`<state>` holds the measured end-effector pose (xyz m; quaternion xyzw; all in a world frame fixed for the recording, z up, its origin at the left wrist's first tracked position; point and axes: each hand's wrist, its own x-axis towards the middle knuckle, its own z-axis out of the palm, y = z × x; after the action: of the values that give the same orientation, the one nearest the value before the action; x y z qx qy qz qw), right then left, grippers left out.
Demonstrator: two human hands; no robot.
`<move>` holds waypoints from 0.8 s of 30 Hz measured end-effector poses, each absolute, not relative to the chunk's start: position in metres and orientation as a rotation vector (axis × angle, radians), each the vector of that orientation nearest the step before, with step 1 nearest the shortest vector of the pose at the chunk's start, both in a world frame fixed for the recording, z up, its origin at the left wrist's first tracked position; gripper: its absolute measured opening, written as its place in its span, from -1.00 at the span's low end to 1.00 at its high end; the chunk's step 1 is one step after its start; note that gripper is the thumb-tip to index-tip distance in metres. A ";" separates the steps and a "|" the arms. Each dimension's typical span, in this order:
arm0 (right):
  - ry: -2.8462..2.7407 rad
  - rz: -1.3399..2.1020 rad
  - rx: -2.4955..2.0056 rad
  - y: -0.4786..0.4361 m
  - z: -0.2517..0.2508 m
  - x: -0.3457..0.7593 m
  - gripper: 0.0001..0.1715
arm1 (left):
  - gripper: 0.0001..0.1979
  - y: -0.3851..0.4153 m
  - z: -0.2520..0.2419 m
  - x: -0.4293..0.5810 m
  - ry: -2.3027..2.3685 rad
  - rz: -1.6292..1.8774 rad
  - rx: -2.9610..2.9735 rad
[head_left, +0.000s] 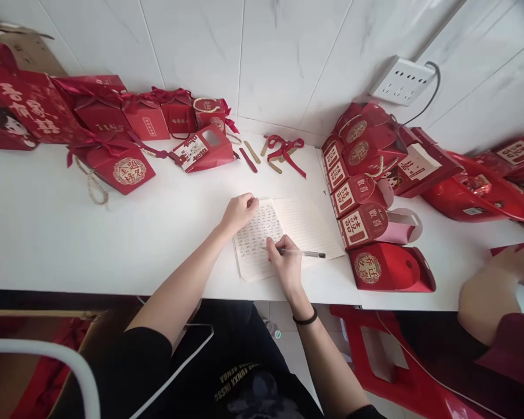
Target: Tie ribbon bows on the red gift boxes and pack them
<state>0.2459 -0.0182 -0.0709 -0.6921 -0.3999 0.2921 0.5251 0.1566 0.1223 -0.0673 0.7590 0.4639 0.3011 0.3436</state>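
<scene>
An open notebook lies on the white table, its left page covered with rows of small handwriting and its right page lined and blank. My right hand grips a pen with a clear barrel and black end; the tip is at the lower rows of writing on the left page. My left hand rests with curled fingers on the notebook's upper left edge, closed, and no object shows in it. A dark band circles my right wrist.
Red gift boxes line the back left; more red boxes form a row on the right. Ribbons and short strips lie behind the notebook. A red basin and another person's arm are at right. A power strip hangs on the wall.
</scene>
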 end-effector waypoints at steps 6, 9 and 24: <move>-1.012 0.666 -1.796 -0.018 -0.070 0.245 -0.59 | -0.73 0.119 -0.065 0.160 1.193 0.738 1.980; -1.059 0.670 -1.802 -0.019 -0.070 0.245 -0.59 | -0.74 0.118 -0.065 0.160 1.197 0.711 1.996; -1.055 0.615 -1.821 -0.020 -0.072 0.245 -0.60 | -0.73 0.117 -0.065 0.159 1.191 0.700 1.984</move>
<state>0.2453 -0.0199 -0.0716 -0.7387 -0.4282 0.2493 0.4570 0.1592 0.1167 -0.0650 0.7674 0.4609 0.2707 0.3543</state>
